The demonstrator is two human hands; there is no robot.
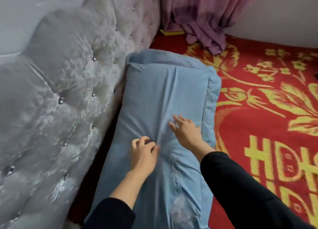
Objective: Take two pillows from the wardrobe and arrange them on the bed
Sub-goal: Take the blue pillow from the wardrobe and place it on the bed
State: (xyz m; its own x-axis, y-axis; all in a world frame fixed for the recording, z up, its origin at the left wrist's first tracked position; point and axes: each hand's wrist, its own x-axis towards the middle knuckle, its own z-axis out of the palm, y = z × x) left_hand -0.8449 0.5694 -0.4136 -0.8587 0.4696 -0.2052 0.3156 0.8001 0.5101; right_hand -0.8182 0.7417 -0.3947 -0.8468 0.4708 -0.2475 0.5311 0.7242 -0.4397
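Head view, the only one here: a blue pillow (165, 108) lies flat on the bed (258, 125), which has a red and yellow cover. The pillow runs up the centre of the frame, its left side snug against the grey tufted headboard (60, 91). Its long axis goes from the bottom centre up toward the top centre, tilted a bit left at the bottom, with the flanged short end pointing toward the pink curtain (206, 13) at the top. The near end runs out of the bottom of the frame, so I can't see it.

Left hand (143, 153) sits on the lower middle of the pillow, fingers curled and bunching a small fold of the cover. Right hand (185, 130) is just right of it, fingers spread and flat on the fabric.

Looks to me like the arranging step: pillow's already down and getting smoothed. I only see one pillow, so can't say where the second one is. Next move probably calls for letting go of that pinched fold, flattening the creases, and squaring it along the headboard.
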